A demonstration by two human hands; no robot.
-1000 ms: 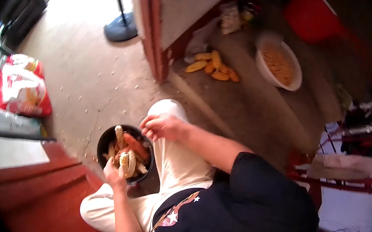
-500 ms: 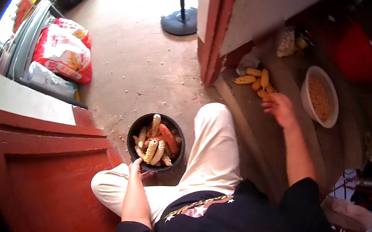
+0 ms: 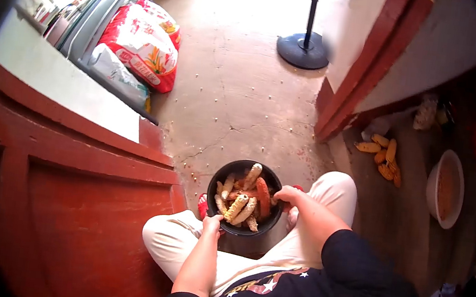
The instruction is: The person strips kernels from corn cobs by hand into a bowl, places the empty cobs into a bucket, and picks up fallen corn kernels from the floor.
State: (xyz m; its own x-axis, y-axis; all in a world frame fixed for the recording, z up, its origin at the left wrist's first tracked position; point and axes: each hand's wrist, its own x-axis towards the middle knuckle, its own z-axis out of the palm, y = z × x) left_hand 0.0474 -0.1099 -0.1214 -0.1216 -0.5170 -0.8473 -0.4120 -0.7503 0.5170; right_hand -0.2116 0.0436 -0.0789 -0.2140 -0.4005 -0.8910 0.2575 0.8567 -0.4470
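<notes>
Between my legs is a black bucket (image 3: 274,179) filled with several corn cobs (image 3: 244,208), mostly pale and stripped, with a reddish one (image 3: 263,197) at the right. My left hand (image 3: 213,224) grips the bucket's rim at the lower left. On the rim's right side, my right hand (image 3: 290,195) is closed, its fingertips partly hidden by the bucket's edge. Several yellow ears of corn (image 3: 390,156) lie on the floor to the right. Beyond them stands a white bowl (image 3: 460,181) with loose kernels in it.
A red door (image 3: 95,214) fills the left side. Red and white sacks (image 3: 144,41) lean at the upper left. A round black stand base (image 3: 303,51) is ahead, beside a red door frame (image 3: 356,83). Loose kernels dot the floor (image 3: 214,99).
My right hand has moved left from near the yellow ears to the bucket's rim and closed there. My left hand stays at the bucket. The view has turned to the right.
</notes>
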